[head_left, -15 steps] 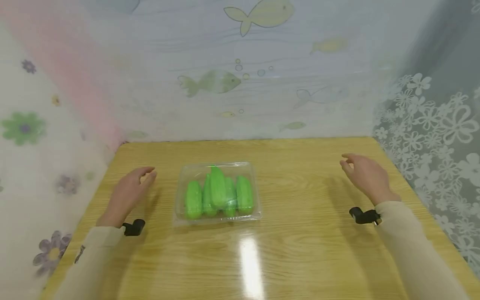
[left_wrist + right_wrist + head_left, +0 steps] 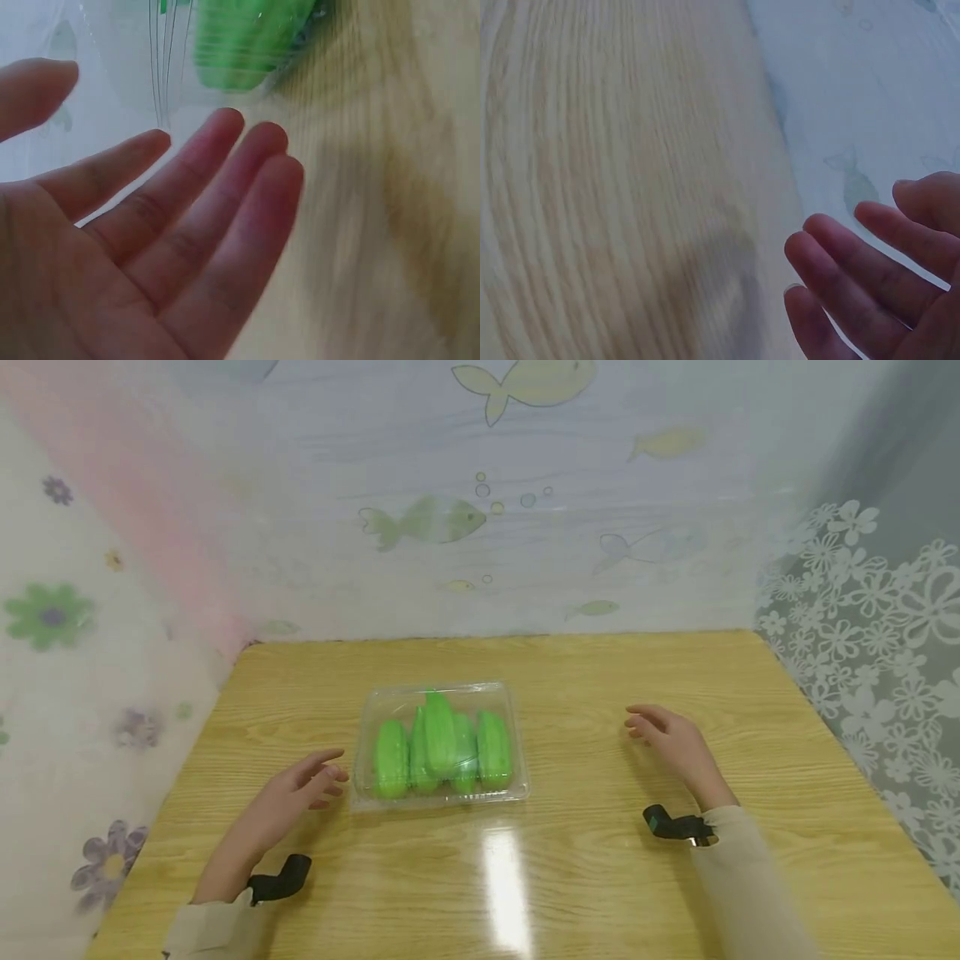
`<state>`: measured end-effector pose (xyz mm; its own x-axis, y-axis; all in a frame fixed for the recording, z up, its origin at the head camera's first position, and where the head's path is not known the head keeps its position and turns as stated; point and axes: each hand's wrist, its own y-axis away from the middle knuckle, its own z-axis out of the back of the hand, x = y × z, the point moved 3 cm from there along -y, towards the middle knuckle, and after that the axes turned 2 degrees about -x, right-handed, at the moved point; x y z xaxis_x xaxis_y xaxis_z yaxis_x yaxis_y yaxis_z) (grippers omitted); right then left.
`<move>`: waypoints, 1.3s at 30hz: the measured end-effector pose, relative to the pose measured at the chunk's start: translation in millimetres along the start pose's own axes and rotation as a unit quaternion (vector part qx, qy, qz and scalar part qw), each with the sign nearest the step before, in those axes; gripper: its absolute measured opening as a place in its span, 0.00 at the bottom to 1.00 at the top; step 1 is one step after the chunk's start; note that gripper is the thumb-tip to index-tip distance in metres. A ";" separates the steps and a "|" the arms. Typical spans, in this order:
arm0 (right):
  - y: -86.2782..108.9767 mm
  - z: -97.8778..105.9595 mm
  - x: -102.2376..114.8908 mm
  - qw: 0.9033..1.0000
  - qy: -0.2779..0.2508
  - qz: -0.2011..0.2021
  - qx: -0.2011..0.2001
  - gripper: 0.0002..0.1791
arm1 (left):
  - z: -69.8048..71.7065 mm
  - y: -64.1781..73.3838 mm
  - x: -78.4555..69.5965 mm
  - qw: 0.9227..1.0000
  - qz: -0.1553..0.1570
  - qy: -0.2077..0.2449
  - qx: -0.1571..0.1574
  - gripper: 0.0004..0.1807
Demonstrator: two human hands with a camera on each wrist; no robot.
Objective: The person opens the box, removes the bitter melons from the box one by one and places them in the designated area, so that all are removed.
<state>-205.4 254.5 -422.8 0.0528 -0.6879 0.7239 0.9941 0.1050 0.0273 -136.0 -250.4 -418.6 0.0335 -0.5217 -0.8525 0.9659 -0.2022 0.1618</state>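
Observation:
A lidded clear plastic box (image 2: pixel 363 760) rests left of the middle of the wooden table. Inside it lie several bright green, ribbed, gourd-like pieces (image 2: pixel 440 735), one on top with a pointed tip. My left hand (image 2: pixel 288 797) hovers just left of the box, its fingers loosely bent and holding nothing; whether a fingertip touches the box I cannot tell. In the left wrist view the relaxed fingers (image 2: pixel 217 150) spread beneath the box's blurred side. Well right of the box, my right hand (image 2: pixel 675 747) is above the table with nothing in its loosely bent fingers.
The wooden table (image 2: pixel 600 877) meets a wall (image 2: pixel 555 568) with painted fish at the back. Flower-patterned wall surfaces (image 2: pixel 862 635) flank it on both sides. Black wrist cameras (image 2: pixel 281 881) sit below my hands.
My left hand has come right and nearer to me, closer to the box. The right hand has moved left and nearer to me. The box stays in place on the table.

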 end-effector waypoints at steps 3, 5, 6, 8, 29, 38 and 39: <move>-0.4 -15.3 3.9 0.999 -0.049 -0.003 0.004 0.26 | -3.7 3.8 0.2 0.999 -0.020 0.036 -0.007 0.27; -0.3 -24.8 8.0 0.997 -0.073 0.002 0.005 0.25 | -5.5 5.3 1.0 0.998 -0.024 0.052 -0.010 0.26; 0.1 -29.2 10.3 0.996 -0.084 0.007 0.006 0.25 | -6.5 5.9 1.2 0.998 -0.023 0.060 -0.012 0.26; 1.1 -37.2 15.1 0.994 -0.111 0.015 0.006 0.24 | -9.3 6.0 2.5 0.998 -0.017 0.065 -0.013 0.27; 25.8 -84.2 86.7 0.950 -0.302 0.054 0.066 0.25 | -41.2 -18.5 15.1 0.985 -0.036 0.160 -0.054 0.37; 20.9 -110.0 74.7 0.943 -0.321 0.064 0.057 0.29 | -44.0 -21.4 24.6 0.978 -0.055 0.190 -0.059 0.32; 19.9 -113.3 72.1 0.943 -0.322 0.063 0.058 0.30 | -44.4 -21.5 25.9 0.978 -0.049 0.192 -0.061 0.32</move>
<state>-171.0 125.6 -448.1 0.0643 -0.0896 0.9939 0.9648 0.2600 -0.0390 -144.5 -222.8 -466.2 0.0098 -0.1492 -0.9888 0.9921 -0.1225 0.0283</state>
